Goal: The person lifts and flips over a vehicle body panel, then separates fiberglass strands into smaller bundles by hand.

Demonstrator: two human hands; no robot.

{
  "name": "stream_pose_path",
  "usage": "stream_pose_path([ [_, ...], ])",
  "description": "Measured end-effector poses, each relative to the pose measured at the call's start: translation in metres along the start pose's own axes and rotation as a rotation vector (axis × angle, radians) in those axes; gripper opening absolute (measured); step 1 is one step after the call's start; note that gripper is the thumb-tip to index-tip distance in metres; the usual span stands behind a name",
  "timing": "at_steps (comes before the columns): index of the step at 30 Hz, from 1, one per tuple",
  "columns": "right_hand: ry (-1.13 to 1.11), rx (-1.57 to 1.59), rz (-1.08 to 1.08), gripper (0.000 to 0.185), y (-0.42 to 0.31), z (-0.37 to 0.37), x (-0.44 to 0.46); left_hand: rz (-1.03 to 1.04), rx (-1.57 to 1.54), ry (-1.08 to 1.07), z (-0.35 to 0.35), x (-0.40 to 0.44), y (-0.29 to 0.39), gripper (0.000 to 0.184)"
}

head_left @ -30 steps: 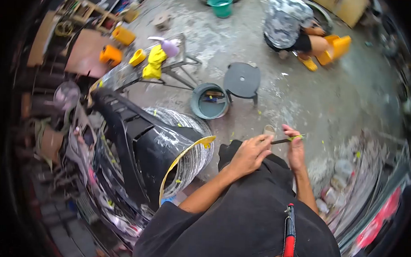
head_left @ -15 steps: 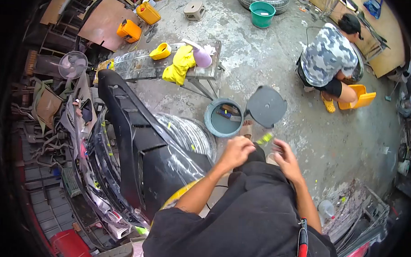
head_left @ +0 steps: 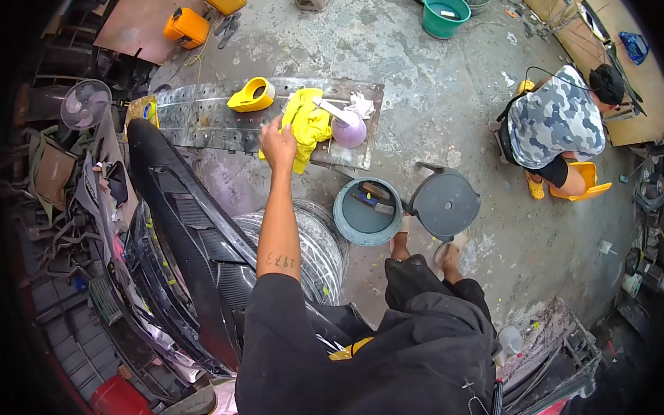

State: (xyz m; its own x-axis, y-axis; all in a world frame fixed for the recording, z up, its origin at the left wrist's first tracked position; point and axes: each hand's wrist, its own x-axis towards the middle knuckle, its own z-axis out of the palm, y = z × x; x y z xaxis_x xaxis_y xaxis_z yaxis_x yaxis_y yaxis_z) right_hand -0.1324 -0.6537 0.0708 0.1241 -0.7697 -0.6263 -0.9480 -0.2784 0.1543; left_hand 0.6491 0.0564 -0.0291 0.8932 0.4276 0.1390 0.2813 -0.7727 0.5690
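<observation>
My left hand (head_left: 278, 144) reaches out to the left edge of a yellow cloth (head_left: 306, 126) on the metal bench (head_left: 209, 120). Its fingers look slightly apart, and whether they touch the cloth is unclear. A purple spray bottle (head_left: 349, 130) with a white head stands just right of the cloth, beside a crumpled white piece (head_left: 360, 106). To the left of the cloth lies a yellow tape-like roll (head_left: 252, 96). My right hand is out of view.
A round grey tub (head_left: 366, 227) holding tools sits beside a dark stool (head_left: 446, 204) near my feet. Black bodywork (head_left: 199, 247) lies on my left. A person (head_left: 558, 120) crouches at the right, by a yellow seat (head_left: 585, 180). A green basin (head_left: 445, 14) is farther back.
My left hand has moved from in front of my body up to the yellow cloth. My right hand has left the view. The yellow-green strip between my hands is no longer seen.
</observation>
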Motion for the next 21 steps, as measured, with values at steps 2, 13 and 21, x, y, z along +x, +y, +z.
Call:
stream_pose_path([
  [2, -0.048, 0.017, 0.043, 0.033, 0.000, -0.008, -0.014, 0.174, -0.023, 0.288, -0.007, -0.012, 0.019, 0.028],
  [13, -0.167, 0.021, 0.085, 0.030, 0.008, -0.034, -0.024, 0.359, 0.128, -0.188, 0.001, -0.095, 0.040, 0.037],
  [21, -0.320, 0.247, -0.154, 0.026, -0.111, 0.053, 0.078, 0.455, 0.286, -0.523, 0.006, -0.047, 0.044, 0.052],
])
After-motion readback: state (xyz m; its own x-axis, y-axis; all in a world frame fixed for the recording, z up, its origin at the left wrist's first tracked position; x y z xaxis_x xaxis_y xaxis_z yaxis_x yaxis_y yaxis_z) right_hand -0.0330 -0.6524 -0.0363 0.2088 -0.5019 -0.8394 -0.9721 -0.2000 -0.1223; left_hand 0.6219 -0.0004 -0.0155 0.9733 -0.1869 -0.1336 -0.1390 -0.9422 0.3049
